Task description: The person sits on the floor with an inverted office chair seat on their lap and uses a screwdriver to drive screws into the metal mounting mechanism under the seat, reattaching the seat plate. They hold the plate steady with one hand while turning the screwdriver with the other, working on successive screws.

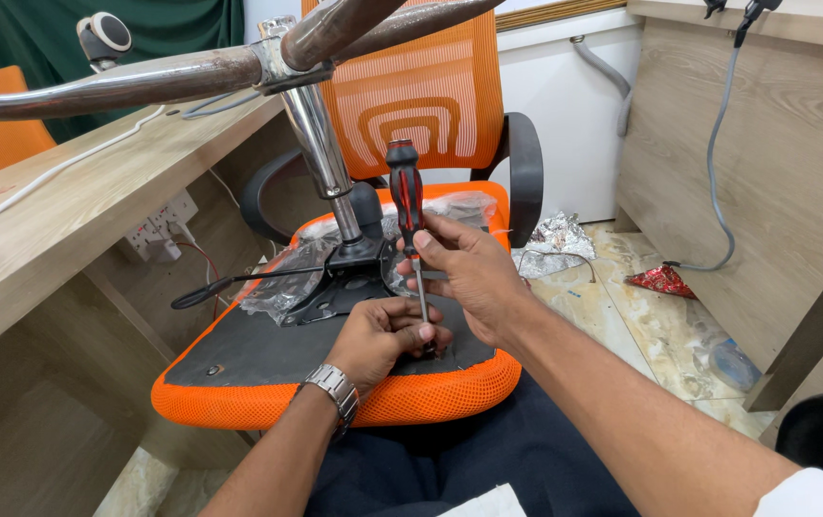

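An office corner with wood-panel walls and a marble floor [651, 325]: an upturned orange chair seat [268, 383] lies across a person's lap, its black underside facing up. The right hand [474, 273] has its grip closed around the shaft of a red-and-black screwdriver [406, 196], held upright just below the handle, tip down on the near part of the black underside. The left hand [378, 335], a metal watch [333, 388] on its wrist, is curled closed at the tip, fingers touching the shaft's lower end. Just beyond, a black mechanism plate [344, 282] in clear plastic wrap carries a chrome column [321, 144] up to the chair base. An orange mesh backrest [421, 96] stands behind; a wooden counter [67, 220] runs along the left.
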